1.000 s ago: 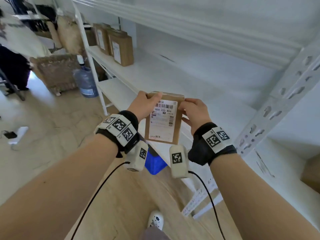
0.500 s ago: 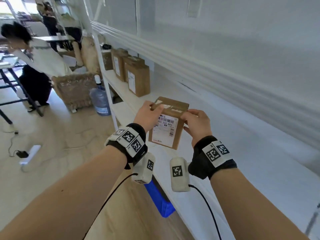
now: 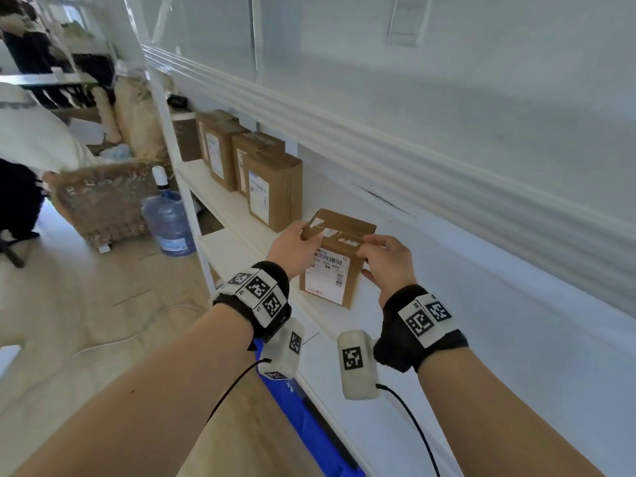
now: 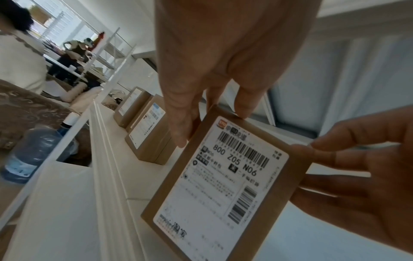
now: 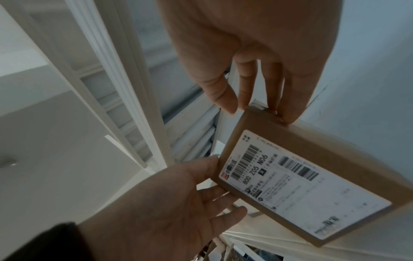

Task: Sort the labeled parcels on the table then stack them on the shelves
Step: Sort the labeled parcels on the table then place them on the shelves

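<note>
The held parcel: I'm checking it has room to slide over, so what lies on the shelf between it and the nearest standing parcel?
Nothing: the head view shows bare white shelf between the held parcel and the nearest standing parcel.

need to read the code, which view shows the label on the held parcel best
Left wrist: the label fills the frame, upright, reading 800 Z05 N06. The right wrist shows it sideways and blurrier; the head view shows it small on the parcel.

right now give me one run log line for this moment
step: shelving | brown cardboard parcel upright on white shelf | left hand grips top-left | right hand grips top-right | unreleased
</note>
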The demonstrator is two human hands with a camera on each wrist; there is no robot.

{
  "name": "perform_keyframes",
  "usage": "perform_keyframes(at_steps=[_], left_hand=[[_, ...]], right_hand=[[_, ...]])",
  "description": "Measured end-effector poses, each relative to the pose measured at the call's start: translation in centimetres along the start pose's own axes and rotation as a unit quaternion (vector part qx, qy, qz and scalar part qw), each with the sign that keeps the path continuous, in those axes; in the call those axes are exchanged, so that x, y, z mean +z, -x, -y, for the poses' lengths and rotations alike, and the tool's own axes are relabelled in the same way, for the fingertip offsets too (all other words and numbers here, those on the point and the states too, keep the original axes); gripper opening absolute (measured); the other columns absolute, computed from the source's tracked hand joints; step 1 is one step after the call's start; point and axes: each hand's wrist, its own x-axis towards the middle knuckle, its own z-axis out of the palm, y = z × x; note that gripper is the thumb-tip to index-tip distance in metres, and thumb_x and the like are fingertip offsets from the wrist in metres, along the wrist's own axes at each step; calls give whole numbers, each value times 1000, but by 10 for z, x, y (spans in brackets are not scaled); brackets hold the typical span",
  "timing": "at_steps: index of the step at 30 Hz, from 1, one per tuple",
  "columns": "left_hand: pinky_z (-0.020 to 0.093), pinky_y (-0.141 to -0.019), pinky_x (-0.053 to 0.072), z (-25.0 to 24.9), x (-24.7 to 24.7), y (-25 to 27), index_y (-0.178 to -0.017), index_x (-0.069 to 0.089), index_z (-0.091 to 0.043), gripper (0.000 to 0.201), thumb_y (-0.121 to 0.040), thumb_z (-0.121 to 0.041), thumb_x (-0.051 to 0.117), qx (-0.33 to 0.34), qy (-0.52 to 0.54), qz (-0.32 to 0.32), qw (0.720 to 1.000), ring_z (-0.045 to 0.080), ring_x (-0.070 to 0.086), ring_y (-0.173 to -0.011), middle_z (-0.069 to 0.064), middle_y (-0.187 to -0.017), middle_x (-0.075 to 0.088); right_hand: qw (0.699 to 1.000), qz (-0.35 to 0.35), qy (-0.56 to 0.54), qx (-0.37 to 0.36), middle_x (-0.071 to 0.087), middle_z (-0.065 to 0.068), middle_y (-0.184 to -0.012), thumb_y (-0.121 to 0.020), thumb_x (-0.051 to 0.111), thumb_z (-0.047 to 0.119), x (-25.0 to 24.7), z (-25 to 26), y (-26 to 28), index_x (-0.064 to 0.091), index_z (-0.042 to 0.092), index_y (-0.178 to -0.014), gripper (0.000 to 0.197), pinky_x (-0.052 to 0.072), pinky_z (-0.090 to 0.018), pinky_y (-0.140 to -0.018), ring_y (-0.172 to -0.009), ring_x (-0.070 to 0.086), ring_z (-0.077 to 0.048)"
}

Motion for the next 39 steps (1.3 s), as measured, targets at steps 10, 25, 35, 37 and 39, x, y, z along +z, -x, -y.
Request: perform_keyframes(at_steps=[10,25,35,37,39], left_hand=[[27,-86,44,31,-64,-121,-131,49,-16,34,-98,-25,48,56,-60,113,990,14,57,-102,-2,-120,60],[30,-98,44,25,-52,-203,-126,60,-13,33,-96,-8,50,240,-210,99,943,20,56,-116,4,-128,60],[30,-99,42,12,-45,-239,-128,58,-14,38,-96,-3,44,239,-253,139,927,22,54,-119,5,-131,57],[31,-99,42,13,-45,-241,-128,59,-14,36,-96,-4,45,242,-252,138,927,22,54,-119,6,-131,58],[32,-100,42,13,-46,-241,-128,58,-14,35,-97,-6,44,249,-254,142,924,22,54,-119,5,-131,58]], right_hand=[[994,-96,19,39,66,-4,-103,-81,57,5,101,14,-64,60,23,-90,20,52,-41,-92,-96,63,-20],[986,-153,52,34,67,0,-101,-77,58,4,140,23,-131,62,31,-83,28,54,-43,-89,-94,65,-21],[984,-149,81,51,67,-8,-100,-78,59,8,147,31,-166,62,17,-88,15,52,-46,-89,-96,63,-28],[984,-149,84,50,67,-8,-99,-79,58,7,148,32,-168,61,18,-84,13,52,-46,-89,-96,63,-28],[983,-153,89,50,65,-6,-93,-79,57,5,149,33,-166,59,18,-79,13,52,-47,-89,-95,63,-28]])
